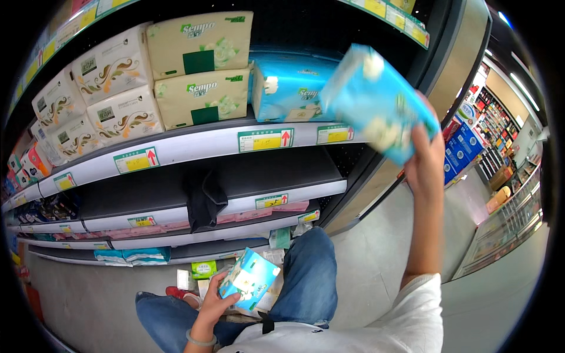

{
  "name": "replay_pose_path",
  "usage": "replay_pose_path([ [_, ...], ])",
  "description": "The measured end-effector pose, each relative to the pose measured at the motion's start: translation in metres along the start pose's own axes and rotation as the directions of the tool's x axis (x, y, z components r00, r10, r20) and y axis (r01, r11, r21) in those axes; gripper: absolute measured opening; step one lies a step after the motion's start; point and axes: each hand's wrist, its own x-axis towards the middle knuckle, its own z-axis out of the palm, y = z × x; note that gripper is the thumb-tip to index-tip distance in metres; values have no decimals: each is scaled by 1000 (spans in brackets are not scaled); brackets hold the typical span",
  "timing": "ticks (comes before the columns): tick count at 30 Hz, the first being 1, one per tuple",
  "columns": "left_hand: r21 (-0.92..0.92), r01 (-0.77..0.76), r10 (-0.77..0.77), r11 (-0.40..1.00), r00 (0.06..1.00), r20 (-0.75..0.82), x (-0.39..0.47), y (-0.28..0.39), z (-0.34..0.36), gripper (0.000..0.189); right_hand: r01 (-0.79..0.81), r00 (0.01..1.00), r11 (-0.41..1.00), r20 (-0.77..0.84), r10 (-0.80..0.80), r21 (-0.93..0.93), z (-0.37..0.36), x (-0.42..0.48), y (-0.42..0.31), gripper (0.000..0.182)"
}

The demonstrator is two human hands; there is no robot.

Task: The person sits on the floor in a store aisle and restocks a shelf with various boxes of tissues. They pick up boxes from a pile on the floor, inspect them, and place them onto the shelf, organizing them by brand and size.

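My right hand point(426, 152) grips a blue pack of tissues point(379, 106) with a white-flower print, raised and tilted in front of the shelf's right end, blurred. Low in the view, my left hand point(220, 294) holds a smaller-looking blue tissue pack point(251, 280) above my lap. On the upper shelf, another blue tissue pack point(287, 90) lies behind and left of the raised one. Beside it, cream Sempo tissue packs point(201, 97) are stacked in two layers, with white patterned packs point(126, 117) further left.
A black cloth point(205, 200) hangs over the middle shelf point(309, 189). Pink packs point(254, 215) line the shelf beneath. A green pack point(204, 269) and a white box point(184, 279) are near my feet. The shelf's end post point(441, 66) stands at right.
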Motion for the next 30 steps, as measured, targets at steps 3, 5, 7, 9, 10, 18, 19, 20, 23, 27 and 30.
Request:
replay_pose_path([
  [3, -12, -1, 2, 1000, 998, 69, -2, 7, 11, 72, -154, 987, 985, 65, 149, 75, -10, 63, -21, 60],
  [5, -26, 21, -19, 999, 996, 88, -5, 7, 13, 72, -183, 976, 983, 121, 181, 8, -9, 95, -15, 63],
  [7, 7, 12, -13, 1000, 993, 116, -8, 15, 17, 75, -220, 957, 976, 193, 217, -7, -7, 119, -11, 65],
  [9, 30, 7, -12, 1000, 989, 150, -10, 21, 20, 76, -127, 947, 990, 290, 140, -63, -9, 136, -8, 66],
  [10, 36, -18, 12, 999, 987, 161, -11, 26, 21, 75, -79, 935, 993, 339, 104, -86, -9, 142, -7, 66],
  [18, 186, -217, 186, 958, 968, 171, -25, 155, 32, 73, -81, 972, 996, 224, 72, 35, -20, 188, 24, 41],
  [19, 260, -304, 261, 916, 947, 186, -26, 177, 33, 74, 4, 985, 989, 169, 21, -149, -13, 189, 25, 40],
  [20, 225, -323, 293, 919, 943, 157, -29, 201, 44, 74, 77, 992, 939, 119, -38, -337, -5, 187, 23, 38],
  [23, 261, -532, 493, 806, 846, 200, -23, 261, 73, 76, 406, 890, 417, 248, -382, -813, 8, 189, 26, 33],
  [27, 399, -738, 709, 544, 659, 253, -6, 323, 116, 69, 465, 826, 139, 372, -423, -874, 76, 165, 18, 52],
  [30, 373, -768, 718, 521, 631, 295, 20, 356, 152, 63, 422, 848, -51, 414, -331, -905, 87, 172, 24, 52],
])
